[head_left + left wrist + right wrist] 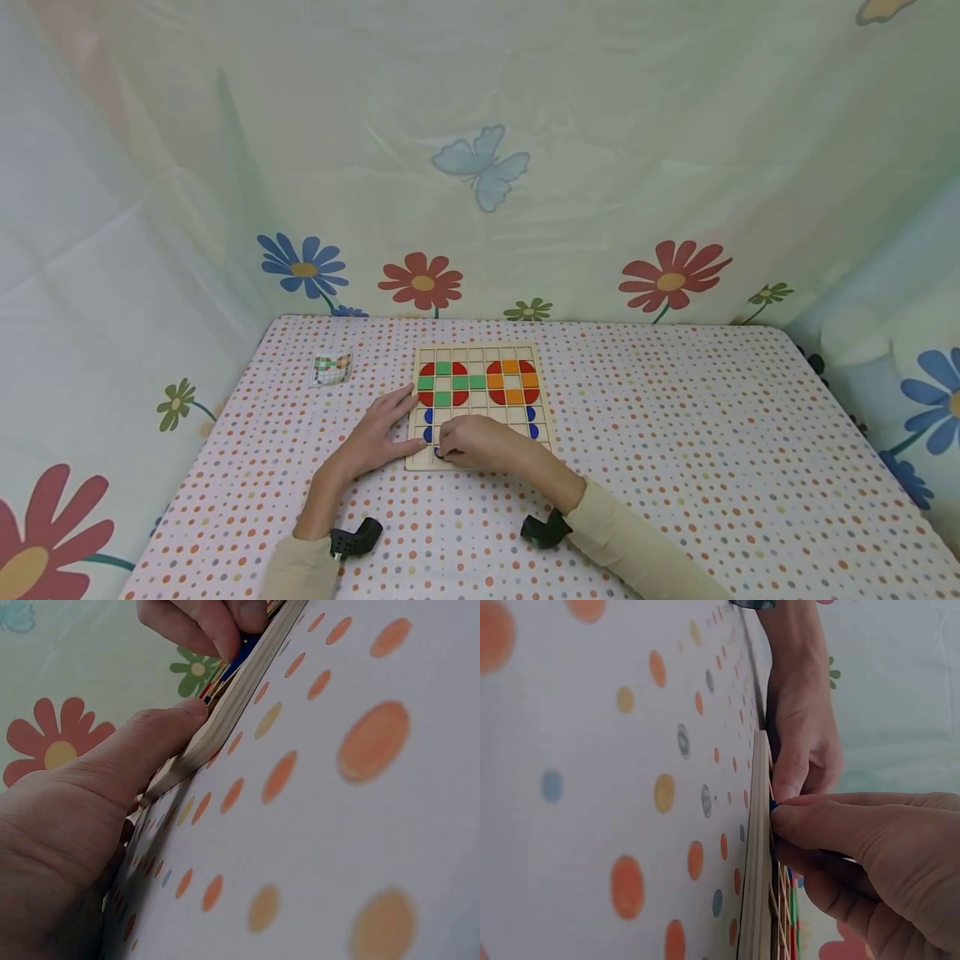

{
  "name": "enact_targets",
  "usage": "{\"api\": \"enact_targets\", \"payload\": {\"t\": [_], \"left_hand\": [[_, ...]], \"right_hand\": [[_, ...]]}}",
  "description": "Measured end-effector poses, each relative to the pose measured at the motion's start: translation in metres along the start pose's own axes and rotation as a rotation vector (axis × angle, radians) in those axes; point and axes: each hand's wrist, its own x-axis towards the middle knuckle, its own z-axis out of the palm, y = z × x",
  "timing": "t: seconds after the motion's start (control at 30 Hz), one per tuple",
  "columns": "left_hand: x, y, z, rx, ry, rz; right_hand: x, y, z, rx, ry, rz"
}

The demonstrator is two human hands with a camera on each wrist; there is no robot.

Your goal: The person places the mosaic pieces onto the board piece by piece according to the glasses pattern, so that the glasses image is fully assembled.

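A wooden grid board (415, 460) lies on the table, with red, green, orange and blue flat pieces set in its squares. My right hand (478, 442) pinches a small blue piece (438, 453) between thumb and finger, low over the board's near left part. In the right wrist view most of that blue piece (773, 804) is hidden by the fingertips. The left hand (369, 437) rests at the board's left side, thumb and fingers spread. Its thumb (169, 724) lies on the board's edge in the left wrist view.
A small printed card (330, 369) with a coloured grid pattern lies left of the board. The table (660, 433) has a dotted cloth. A flowered curtain (585, 167) hangs behind and at the sides. A black wrist device (356, 537) is on each forearm.
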Motion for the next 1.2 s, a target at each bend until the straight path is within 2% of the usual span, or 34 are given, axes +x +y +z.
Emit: {"api": "enact_targets", "payload": {"t": [0.27, 0.57, 0.87, 1.2], "left_hand": [[-0.001, 0.001, 0.000, -0.014, 0.002, -0.001], [-0.001, 0.000, -0.002, 0.006, -0.006, -0.005], [-0.002, 0.000, -0.003, 0.009, 0.012, -0.002], [-0.001, 0.001, 0.000, 0.018, 0.017, 0.005]], "right_hand": [[0.000, -0.004, 0.003, 0.031, 0.002, -0.008], [0.002, -0.005, 0.008, 0.060, 0.020, 0.057], [0.004, -0.013, 0.007, -0.044, 0.039, 0.098], [0.002, -0.015, 0.006, -0.044, 0.053, 0.199]]}}
